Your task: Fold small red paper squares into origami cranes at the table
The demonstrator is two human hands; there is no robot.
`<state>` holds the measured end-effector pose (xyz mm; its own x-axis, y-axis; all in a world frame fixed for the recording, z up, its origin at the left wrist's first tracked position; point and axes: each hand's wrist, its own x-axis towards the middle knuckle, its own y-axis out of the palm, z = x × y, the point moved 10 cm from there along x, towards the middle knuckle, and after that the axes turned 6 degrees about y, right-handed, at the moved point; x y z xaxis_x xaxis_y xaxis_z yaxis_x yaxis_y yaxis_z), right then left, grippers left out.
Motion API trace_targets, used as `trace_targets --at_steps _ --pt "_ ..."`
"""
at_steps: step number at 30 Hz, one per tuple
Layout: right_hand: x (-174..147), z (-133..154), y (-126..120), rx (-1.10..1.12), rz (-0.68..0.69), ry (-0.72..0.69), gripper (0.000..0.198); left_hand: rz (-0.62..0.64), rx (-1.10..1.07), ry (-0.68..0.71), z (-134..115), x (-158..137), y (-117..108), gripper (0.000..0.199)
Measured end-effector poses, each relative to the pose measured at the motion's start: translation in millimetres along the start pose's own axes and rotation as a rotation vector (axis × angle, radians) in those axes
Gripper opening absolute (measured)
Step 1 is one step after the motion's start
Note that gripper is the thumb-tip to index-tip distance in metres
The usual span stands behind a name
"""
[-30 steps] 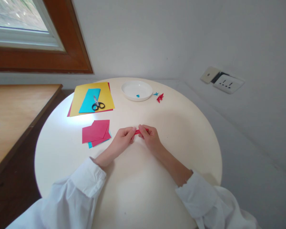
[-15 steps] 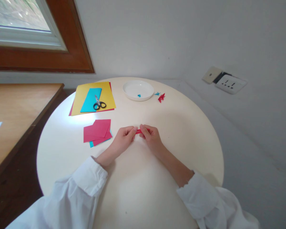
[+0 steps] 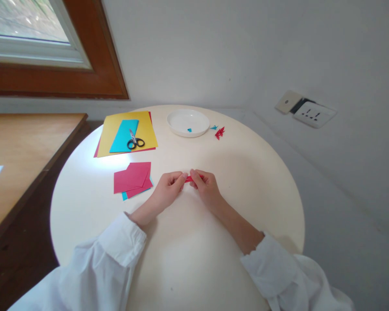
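Between my two hands, at the middle of the table, is a small folded red paper (image 3: 188,179). My left hand (image 3: 170,188) pinches its left end between thumb and fingers. On the other end, my right hand (image 3: 207,185) is closed in the same way. Most of the paper is hidden by my fingers; only a narrow strip shows. Left of my left hand lie loose red paper pieces (image 3: 131,179), with a blue piece (image 3: 125,196) sticking out beneath them.
Black-handled scissors (image 3: 135,142) rest on blue paper (image 3: 120,137) over a yellow sheet (image 3: 110,127) at the back left. A white dish (image 3: 173,129) stands at the back, a blue scrap (image 3: 189,130) in it. Beside it lie a small blue folded piece (image 3: 214,127) and red folded pieces (image 3: 219,133).
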<state>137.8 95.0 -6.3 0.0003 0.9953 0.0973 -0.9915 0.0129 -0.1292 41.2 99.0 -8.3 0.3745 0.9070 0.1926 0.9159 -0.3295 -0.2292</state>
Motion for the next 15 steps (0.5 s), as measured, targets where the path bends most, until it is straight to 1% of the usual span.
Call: trace_targets --at_steps 10,15 --pt "-0.7 2.2 0.2 0.001 0.000 0.007 0.044 0.007 0.024 0.027 -3.3 -0.1 -1.0 0.040" --pt "-1.2 1.4 -0.5 -0.003 -0.004 0.017 0.045 -0.005 0.019 0.019 -3.4 0.5 -1.6 0.040"
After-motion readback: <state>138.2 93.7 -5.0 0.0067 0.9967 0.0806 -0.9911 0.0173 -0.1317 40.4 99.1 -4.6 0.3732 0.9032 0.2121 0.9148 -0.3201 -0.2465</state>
